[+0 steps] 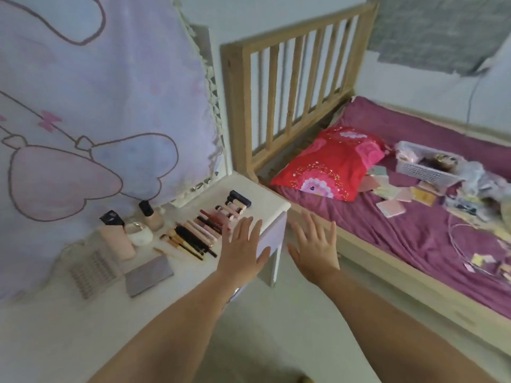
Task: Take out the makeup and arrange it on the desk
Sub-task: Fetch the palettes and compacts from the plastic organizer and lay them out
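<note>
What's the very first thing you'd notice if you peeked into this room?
Probably the bright red flowery pillow lying on the purple bed sheet, up by the wooden slatted headboard. Next, two open bare hands, left hand and right hand, reach forward at the corner of the white desk. On that desk sits a tidy row of brushes and pink makeup sticks.

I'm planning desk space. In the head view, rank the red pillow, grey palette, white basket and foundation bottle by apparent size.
1. red pillow
2. white basket and grey palette look alike; the basket is farther off, so I can't rank them
3. foundation bottle
</note>
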`<action>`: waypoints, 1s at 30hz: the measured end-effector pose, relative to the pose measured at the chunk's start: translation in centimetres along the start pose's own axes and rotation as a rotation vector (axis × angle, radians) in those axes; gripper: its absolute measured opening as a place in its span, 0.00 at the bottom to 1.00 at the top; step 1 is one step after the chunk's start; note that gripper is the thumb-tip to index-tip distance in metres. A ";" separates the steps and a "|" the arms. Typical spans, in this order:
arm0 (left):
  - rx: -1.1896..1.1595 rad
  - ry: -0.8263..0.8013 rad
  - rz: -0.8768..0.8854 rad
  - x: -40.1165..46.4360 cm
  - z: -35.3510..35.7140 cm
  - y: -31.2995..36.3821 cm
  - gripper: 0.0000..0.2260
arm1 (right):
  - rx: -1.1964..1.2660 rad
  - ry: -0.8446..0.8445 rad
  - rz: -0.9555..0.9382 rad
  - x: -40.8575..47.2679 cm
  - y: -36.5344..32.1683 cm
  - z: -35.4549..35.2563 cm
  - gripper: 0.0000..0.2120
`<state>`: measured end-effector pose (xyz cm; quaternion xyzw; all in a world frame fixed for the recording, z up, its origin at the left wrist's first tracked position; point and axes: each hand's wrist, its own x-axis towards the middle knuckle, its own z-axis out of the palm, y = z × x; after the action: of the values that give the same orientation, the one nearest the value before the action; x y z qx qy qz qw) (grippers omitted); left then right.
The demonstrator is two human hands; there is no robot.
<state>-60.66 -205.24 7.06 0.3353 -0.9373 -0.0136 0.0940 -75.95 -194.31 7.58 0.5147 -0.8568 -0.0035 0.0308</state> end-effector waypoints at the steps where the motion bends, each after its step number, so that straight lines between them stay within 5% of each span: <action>1: -0.012 0.006 0.045 -0.1 0.1 0.1 0.26 | 0.015 -0.004 0.045 -1.2 0.1 0.0 0.26; 7: -0.045 -0.056 0.239 -0.8 -0.3 3.2 0.26 | 0.045 -0.058 0.328 -9.0 1.3 -0.4 0.28; 16: -0.185 -0.150 0.662 -7.1 -1.8 16.4 0.30 | 0.105 -0.011 0.773 -25.4 5.2 -1.5 0.30; 21: -0.113 -0.296 0.895 -15.9 -2.1 22.2 0.27 | 0.141 -0.069 1.026 -37.8 4.0 -1.7 0.27; 25: -0.118 -0.377 1.025 -25.0 -2.2 26.1 0.27 | 0.219 -0.048 1.205 -49.1 0.2 -1.7 0.36; 30: -0.064 -0.496 1.267 -41.3 -2.0 27.6 0.26 | 0.286 -0.143 1.443 -65.0 -8.2 -1.0 0.27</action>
<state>-46.31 -157.70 4.58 -0.2945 -0.9457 -0.0600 -0.1239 -38.24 -140.73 5.07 -0.1793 -0.9742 0.0958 -0.0980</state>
